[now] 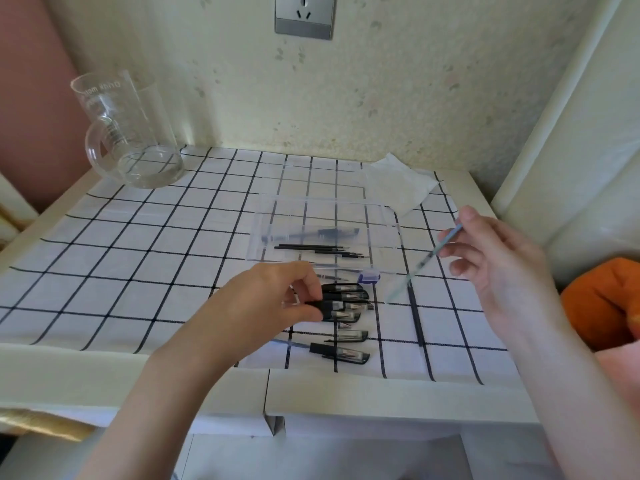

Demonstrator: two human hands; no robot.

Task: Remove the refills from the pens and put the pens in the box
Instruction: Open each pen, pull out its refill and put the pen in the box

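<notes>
A clear plastic box (325,209) with a purple latch stands open on the checked cloth; inside lie a pen and several black refills (318,250). In front of it sits a pile of black and clear pen parts (346,306). My left hand (277,296) pinches one black pen piece at the left side of that pile. My right hand (498,258), raised to the right of the box, holds a thin bluish refill (424,261) slanting down to the left. A black refill (415,313) lies on the cloth below it.
A glass measuring jug (128,133) stands at the back left. A crumpled white tissue (398,185) lies behind the box. An orange object (602,299) sits past the table's right edge. The wall is close behind.
</notes>
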